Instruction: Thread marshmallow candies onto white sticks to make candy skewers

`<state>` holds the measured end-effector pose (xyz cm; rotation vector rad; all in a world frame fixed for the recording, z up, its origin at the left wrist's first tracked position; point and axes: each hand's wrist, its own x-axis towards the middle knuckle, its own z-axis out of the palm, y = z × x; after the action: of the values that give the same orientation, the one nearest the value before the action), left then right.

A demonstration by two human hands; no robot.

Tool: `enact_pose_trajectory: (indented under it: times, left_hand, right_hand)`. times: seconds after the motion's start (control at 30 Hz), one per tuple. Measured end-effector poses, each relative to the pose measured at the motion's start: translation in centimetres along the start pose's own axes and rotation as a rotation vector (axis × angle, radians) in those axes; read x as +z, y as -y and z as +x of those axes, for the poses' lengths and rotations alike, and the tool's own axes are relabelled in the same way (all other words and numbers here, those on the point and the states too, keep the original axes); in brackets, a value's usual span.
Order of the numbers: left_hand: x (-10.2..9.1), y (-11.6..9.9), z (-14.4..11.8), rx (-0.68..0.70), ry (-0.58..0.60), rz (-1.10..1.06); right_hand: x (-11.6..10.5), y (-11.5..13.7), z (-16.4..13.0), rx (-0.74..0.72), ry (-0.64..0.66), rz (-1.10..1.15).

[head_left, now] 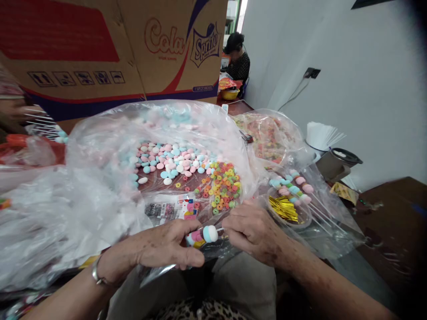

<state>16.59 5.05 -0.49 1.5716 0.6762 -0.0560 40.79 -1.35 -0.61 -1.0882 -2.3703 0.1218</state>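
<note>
At the table's near edge, the left hand [163,249] is pinching a candy skewer [204,234], its stick lying crosswise toward the right hand [253,231], which is gripping the bare end; loose candies [187,171] are lying just beyond.

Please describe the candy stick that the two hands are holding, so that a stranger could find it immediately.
Start at the big clear plastic bag of loose pastel candies, then look just below it, between the left hand and right hand. The candy stick is there, carrying pink and pale blue pieces. Unlike the finished sticks at the right, it is held.
</note>
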Motion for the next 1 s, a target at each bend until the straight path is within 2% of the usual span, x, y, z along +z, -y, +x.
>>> enact_pose_trajectory:
  times: [0.1,0.2,0.3,0.47,0.53,0.77,1.0]
  left_hand:
    - [-0.3,0.2,-0.5,-0.071,0.062,-0.130]
    - [-0.1,0.9,-0.4,-0.076,0.027,-0.155]
    - [0.4,1.6,-0.2,-0.033,-0.040,-0.091]
    - [0.8,1.8,-0.2,-0.014,-0.085,-0.014]
    - [0.9,1.8,-0.4,-0.013,-0.087,-0.030]
    - [0.4,1.6,-0.6,-0.002,-0.046,-0.270]
    - [0.6,2.1,-0.4,-0.031,-0.028,-0.146]
  right_hand:
    - [0.1,0.0,0.1,0.031,0.066,0.049]
    - [0.3,0.1,0.1,0.080,0.136,0.109]
    - [0.4,0.3,0.3,0.161,0.199,0.176]
    - [0.0,0.8,0.8,0.341,0.164,0.306]
    - [0.0,0.9,1.0,0.354,0.134,0.297]
    - [0.7,0.3,0.5,0.128,0.110,0.168]
    - [1.4,0.2,0.4,-0.089,0.038,-0.080]
